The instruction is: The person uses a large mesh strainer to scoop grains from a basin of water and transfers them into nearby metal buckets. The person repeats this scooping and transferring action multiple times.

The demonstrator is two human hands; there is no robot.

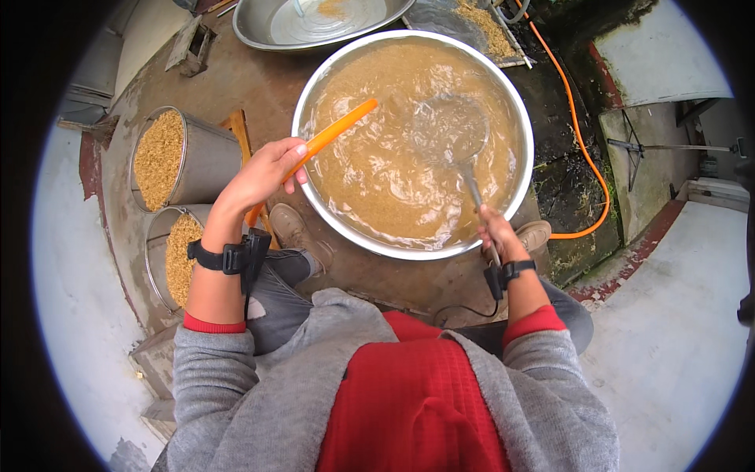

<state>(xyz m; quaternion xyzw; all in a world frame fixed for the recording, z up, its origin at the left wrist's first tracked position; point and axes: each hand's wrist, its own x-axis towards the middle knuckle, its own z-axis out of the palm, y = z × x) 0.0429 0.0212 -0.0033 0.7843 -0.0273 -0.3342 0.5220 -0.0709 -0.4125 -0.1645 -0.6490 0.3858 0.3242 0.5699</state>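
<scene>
A large round metal basin (302, 118) stands before me, filled with cloudy, rippling water (377, 194) over tan grain-like matter. My left hand (268, 168) grips an orange hose (342, 127) whose end points over the basin's left side. Whether water runs from it I cannot tell. In my right hand (498, 230), at the near right rim, is the handle of a round wire-mesh skimmer (451, 127). Its mesh head lies in the water, right of the middle, partly blurred by the surface.
Two metal buckets (215, 144) of golden grain (158, 159) lean at my left beside a wooden piece (239, 133). Beyond the basin sits another metal tub (250, 38). Grain husks (492, 29) lie at the back right. More orange hose (575, 118) curves along the dark, wet floor.
</scene>
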